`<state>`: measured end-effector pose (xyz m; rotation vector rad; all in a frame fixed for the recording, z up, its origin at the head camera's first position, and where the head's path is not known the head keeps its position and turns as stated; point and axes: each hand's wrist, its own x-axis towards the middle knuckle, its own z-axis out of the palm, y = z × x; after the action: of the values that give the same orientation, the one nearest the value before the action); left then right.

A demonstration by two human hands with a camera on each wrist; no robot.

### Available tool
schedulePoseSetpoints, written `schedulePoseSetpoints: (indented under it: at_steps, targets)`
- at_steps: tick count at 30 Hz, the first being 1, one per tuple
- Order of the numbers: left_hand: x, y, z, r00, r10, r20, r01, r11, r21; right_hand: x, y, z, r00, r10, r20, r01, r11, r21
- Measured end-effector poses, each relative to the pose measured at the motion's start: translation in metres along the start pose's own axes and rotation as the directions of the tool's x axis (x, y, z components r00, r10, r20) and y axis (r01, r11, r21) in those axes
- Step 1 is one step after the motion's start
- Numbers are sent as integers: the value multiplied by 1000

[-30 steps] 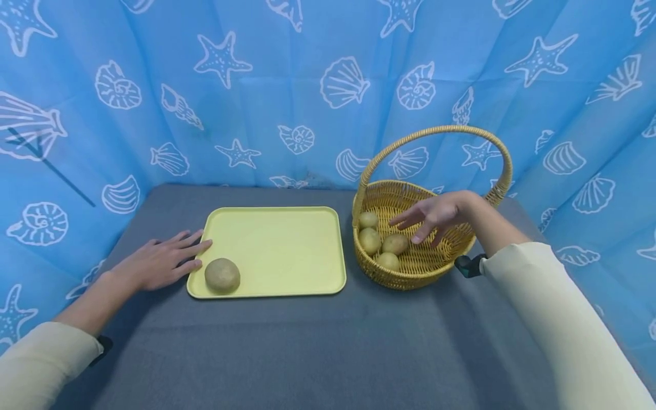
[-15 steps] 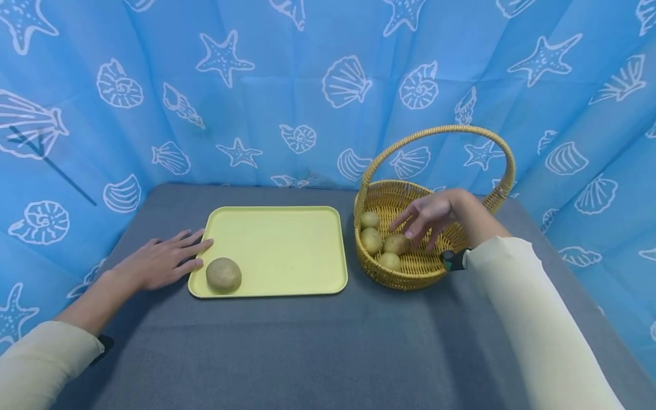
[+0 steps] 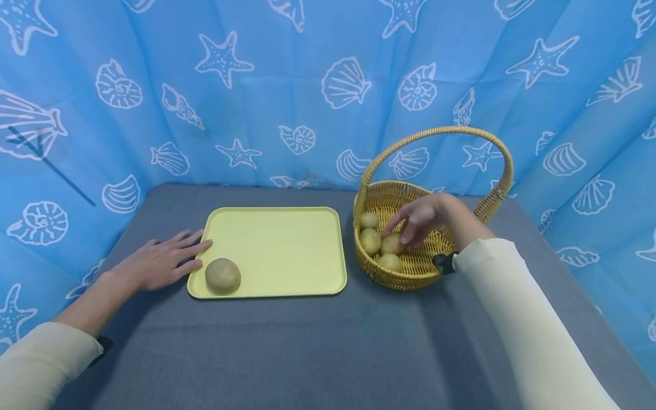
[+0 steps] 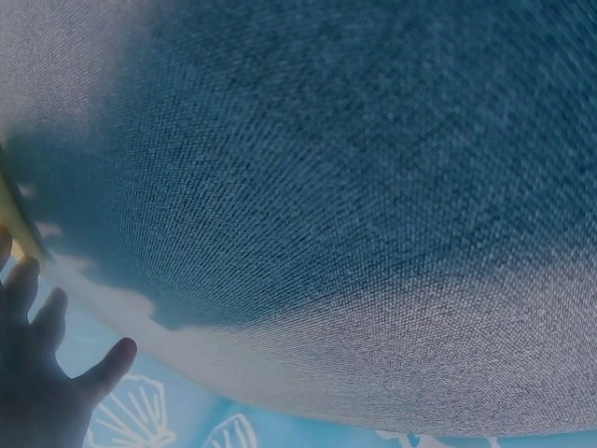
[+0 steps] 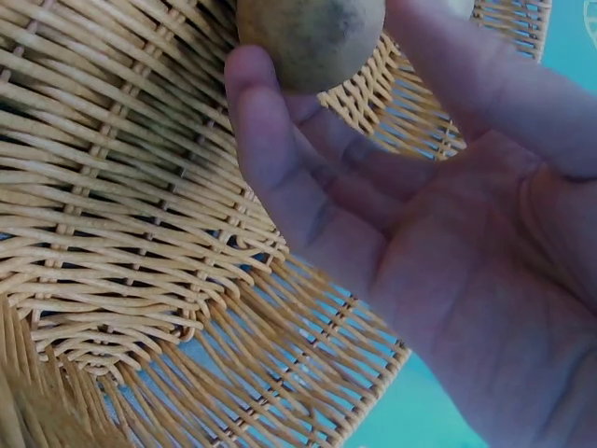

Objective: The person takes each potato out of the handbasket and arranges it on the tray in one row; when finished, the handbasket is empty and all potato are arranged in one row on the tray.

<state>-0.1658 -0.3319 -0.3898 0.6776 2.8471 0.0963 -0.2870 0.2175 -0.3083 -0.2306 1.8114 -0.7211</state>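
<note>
A woven yellow basket with a tall hoop handle stands at the right and holds several small potatoes. My right hand reaches into it, thumb and fingers spread around one potato. In the right wrist view the potato lies against a straight finger, the palm open above the basket weave. A larger potato sits in the near left corner of the pale yellow tray. My left hand lies flat on the cloth, fingertips at the tray's left edge.
Grey cloth covers the table, seen close up in the left wrist view. A blue curtain with shells and starfish closes in the back and both sides. The basket stands just right of the tray.
My right hand has dropped lower into the basket and moved left onto a potato. The left hand, the tray and its potato have stayed still.
</note>
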Motion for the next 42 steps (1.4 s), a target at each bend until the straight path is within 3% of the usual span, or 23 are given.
schedulePoseSetpoints:
  at_steps: [7,13,19,23,26,31,35,42]
  targets:
    - [-1,0,1,1000,-2,1,2,1000,3,6,-8,8,995,20,-96,-35,988,-153]
    - [0,2,0,1000,-2,3,2,1000,5,4,-14,11,993,9,-116,-39,966,-255]
    - [-1,4,1,1000,2,-6,-2,1000,7,-13,-18,9,992,-108,-63,79,933,-350]
    - [-1,3,2,1000,4,-8,-4,1000,11,-32,-20,8,978,-196,-66,163,926,-341]
    - [-1,2,2,1000,4,-8,-4,1000,11,-46,-25,11,964,-255,-75,206,894,-399]
    - [-1,0,2,1000,-3,-11,3,1000,19,-59,-35,22,929,-367,-45,301,820,-487]
    - [0,-1,2,1000,-2,-13,3,1000,20,-54,-45,38,890,-456,20,404,765,-502]
    - [1,1,2,1000,-5,-8,6,1000,17,-23,-67,78,788,-602,128,573,643,-508]
